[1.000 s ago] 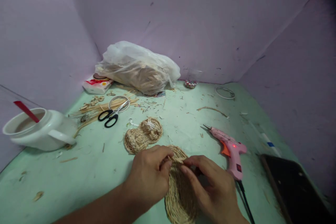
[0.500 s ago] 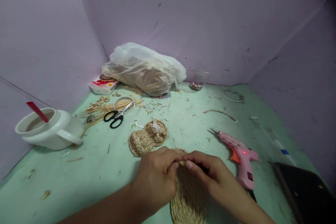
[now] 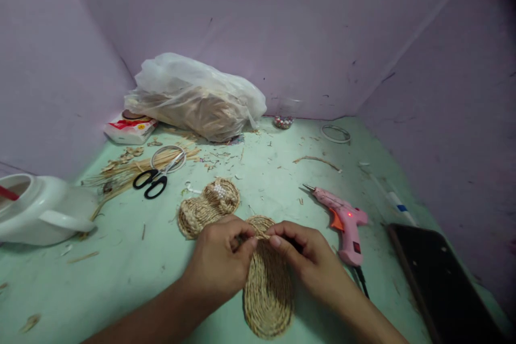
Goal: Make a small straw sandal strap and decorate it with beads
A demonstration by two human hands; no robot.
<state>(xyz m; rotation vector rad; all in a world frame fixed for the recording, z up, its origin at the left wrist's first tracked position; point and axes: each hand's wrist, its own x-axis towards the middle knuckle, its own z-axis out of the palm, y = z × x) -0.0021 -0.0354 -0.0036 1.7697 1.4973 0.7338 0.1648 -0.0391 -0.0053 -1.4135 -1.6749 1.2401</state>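
At lower centre of the frame, the left hand [image 3: 220, 258] and right hand [image 3: 308, 258] pinch a thin straw strand [image 3: 263, 235] over the woven straw piece [image 3: 269, 293]; uneven pulling by the fingertips could fray it or skew its lay.

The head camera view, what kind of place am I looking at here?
Probably a small craft workspace set in a corner: a pink glue gun with its red light on, black-handled scissors, and a coiled, woven straw piece under the two hands.
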